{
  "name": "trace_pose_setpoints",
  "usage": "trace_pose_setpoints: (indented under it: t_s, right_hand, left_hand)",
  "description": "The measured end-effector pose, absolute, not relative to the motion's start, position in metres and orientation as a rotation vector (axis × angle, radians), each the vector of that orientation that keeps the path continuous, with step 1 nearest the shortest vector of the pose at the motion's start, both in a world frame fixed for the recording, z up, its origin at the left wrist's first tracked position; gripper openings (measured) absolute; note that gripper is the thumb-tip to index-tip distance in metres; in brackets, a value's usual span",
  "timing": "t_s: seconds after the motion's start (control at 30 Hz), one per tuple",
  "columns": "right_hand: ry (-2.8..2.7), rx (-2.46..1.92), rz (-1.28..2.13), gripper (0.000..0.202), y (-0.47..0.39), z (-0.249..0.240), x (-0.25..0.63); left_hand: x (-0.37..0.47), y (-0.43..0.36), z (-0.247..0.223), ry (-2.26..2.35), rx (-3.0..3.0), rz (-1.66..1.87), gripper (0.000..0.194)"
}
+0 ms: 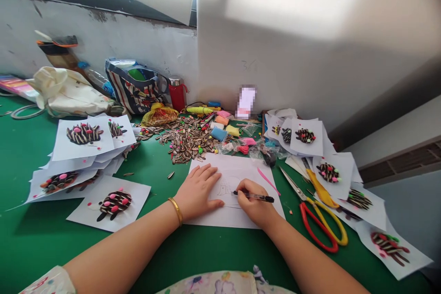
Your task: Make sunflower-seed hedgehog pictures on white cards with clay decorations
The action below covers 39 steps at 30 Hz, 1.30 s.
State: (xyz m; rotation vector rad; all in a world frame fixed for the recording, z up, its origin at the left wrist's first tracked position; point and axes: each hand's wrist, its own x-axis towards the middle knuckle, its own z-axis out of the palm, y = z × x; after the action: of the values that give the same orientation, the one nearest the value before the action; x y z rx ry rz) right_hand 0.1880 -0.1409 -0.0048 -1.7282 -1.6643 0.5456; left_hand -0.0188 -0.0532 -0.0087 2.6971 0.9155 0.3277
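Note:
A white sheet of paper lies on the green table in front of me, with a small line drawing near its middle. My left hand rests flat on the sheet's left part, fingers spread, a gold bangle at the wrist. Pinched in my right hand is a black pen, its tip at the right of the drawn lines. A thin pink strip lies on the sheet's upper right. Just right of the paper are scissors with one red and one yellow handle.
Behind the paper lie a pile of striped seeds and colored clay packs. Cards with seed hedgehogs are stacked at left and right. A yellow cutter, bags and a red bottle also stand or lie around.

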Motion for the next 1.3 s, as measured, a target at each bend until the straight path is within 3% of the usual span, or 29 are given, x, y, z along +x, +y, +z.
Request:
trace_pose_setpoints:
  t_s: [0.4, 1.3]
  right_hand:
    - [-1.538, -1.618, 0.630, 0.021, -0.130, -0.010, 0.199]
    - [-1.545, -1.684, 0.621, 0.020, -0.130, -0.010, 0.197]
  left_hand:
    - [-0.019, -0.053, -0.008, 0.915, 2.701, 0.322, 0.080]
    - [-0.018, -0.053, -0.007, 0.923, 2.719, 0.296, 0.080]
